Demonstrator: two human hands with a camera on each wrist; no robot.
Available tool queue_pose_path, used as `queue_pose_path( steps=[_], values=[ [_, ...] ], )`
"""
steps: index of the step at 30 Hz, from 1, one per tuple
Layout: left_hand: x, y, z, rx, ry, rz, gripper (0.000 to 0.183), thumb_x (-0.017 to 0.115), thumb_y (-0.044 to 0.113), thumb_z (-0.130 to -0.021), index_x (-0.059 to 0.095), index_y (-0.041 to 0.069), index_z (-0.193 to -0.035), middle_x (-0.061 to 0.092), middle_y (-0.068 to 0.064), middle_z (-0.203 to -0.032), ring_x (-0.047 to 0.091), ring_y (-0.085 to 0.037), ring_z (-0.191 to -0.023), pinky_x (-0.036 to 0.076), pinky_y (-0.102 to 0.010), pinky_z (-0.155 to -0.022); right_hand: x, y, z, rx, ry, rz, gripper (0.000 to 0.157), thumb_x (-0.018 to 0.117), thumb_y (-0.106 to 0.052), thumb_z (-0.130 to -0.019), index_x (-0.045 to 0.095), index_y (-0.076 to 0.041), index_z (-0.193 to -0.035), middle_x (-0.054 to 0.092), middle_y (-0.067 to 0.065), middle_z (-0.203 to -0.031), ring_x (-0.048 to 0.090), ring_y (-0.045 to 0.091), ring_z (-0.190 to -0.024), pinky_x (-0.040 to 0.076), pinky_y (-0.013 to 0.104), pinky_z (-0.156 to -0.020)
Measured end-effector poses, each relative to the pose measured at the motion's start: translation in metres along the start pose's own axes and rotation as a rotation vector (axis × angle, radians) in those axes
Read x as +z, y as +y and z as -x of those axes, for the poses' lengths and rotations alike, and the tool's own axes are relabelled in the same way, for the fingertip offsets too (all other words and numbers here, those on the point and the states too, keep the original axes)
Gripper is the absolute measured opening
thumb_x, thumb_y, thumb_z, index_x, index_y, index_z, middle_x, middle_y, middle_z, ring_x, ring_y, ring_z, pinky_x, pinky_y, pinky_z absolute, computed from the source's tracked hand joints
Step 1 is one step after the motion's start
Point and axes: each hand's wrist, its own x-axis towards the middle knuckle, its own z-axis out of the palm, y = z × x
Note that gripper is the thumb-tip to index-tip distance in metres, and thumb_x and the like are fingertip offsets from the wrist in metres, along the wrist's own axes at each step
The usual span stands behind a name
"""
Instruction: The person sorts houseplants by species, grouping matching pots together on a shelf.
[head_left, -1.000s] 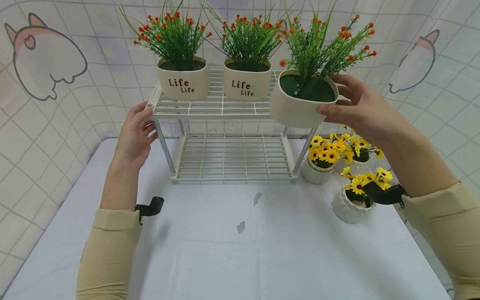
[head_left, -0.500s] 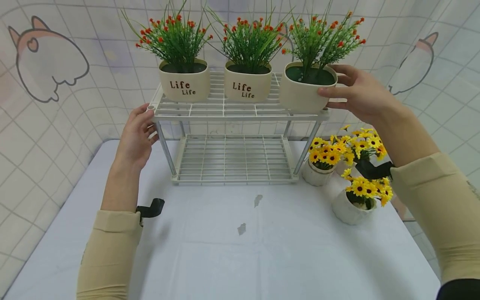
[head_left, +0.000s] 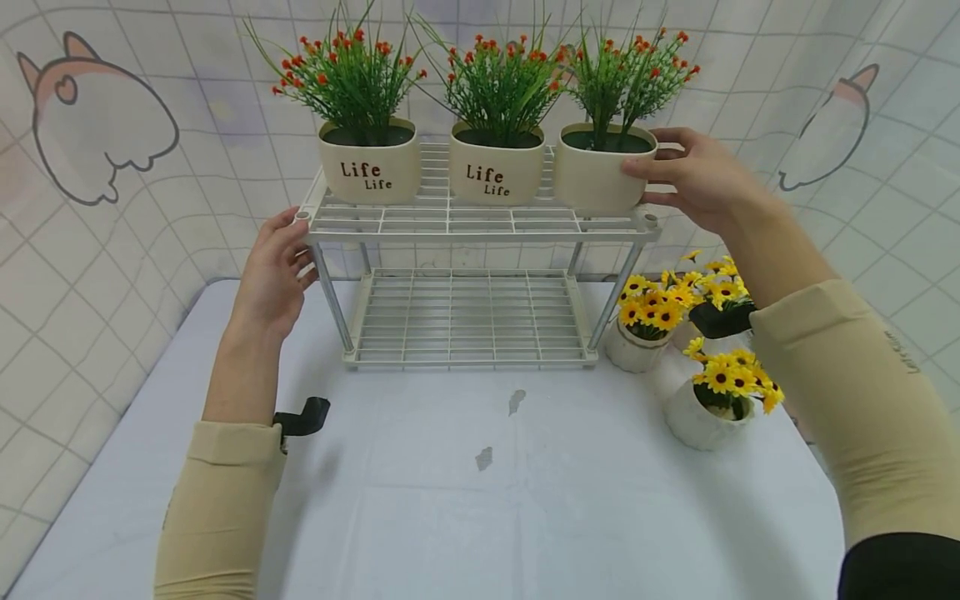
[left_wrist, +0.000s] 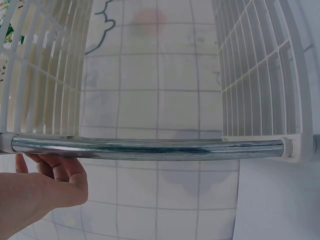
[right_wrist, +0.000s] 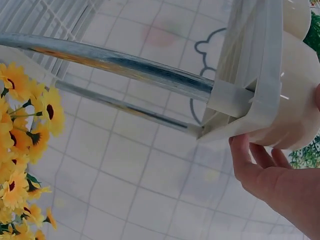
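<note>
My right hand (head_left: 705, 179) grips the right end of a cream oval flowerpot (head_left: 600, 179), thumb on its front, other fingers around its side. Red-flowered green plants stand in it, and it sits upright at the right of the top tier of a white two-tier wire rack (head_left: 472, 237). In the right wrist view the cream pot (right_wrist: 295, 95) shows beyond the rack's corner. My left hand (head_left: 268, 271) holds the rack's front left top corner; in the left wrist view its fingers (left_wrist: 62, 170) are curled by the metal post (left_wrist: 165, 149).
Two matching pots, a left one (head_left: 369, 171) and a middle one (head_left: 497, 171), both lettered "Life", share the top tier. Right of the rack, yellow-flowered white pots stand on the table, one near the rack leg (head_left: 636, 346) and one nearer the front (head_left: 705, 417). A tiled-pattern curtain (head_left: 225, 125) hangs behind.
My right hand has brought the flowerpot back and left, from tilted at the rack's front right to upright beside the middle pot. My left hand has stayed at its corner.
</note>
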Motion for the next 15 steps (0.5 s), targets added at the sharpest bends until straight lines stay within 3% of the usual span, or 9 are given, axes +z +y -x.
queue_pose_path(
  steps=[7, 15],
  values=[
    [0.0009, 0.0006, 0.0012, 0.008, 0.004, -0.009, 0.051, 0.058, 0.039, -0.104, 0.036, 0.025, -0.148, 0.042, -0.004, -0.142, 0.035, -0.019, -0.124, 0.020, -0.043, -0.103, 0.0012, 0.0002, -0.0068, -0.004, 0.007, -0.009, 0.097, 0.072, -0.023, -0.097, 0.003, -0.019, -0.166, 0.007, 0.004, -0.170, 0.030, 0.027, -0.146, 0.025, 0.043, -0.119],
    [-0.0005, 0.0008, 0.0012, 0.022, -0.029, 0.019, 0.049, 0.058, 0.035, -0.104, 0.036, 0.022, -0.146, 0.044, -0.004, -0.134, 0.037, -0.017, -0.116, 0.019, -0.041, -0.099, 0.0017, 0.0017, -0.0105, -0.013, 0.016, -0.042, 0.093, 0.071, -0.022, -0.097, 0.008, -0.019, -0.166, 0.010, 0.006, -0.169, 0.027, 0.027, -0.148, 0.025, 0.043, -0.119]
  ],
)
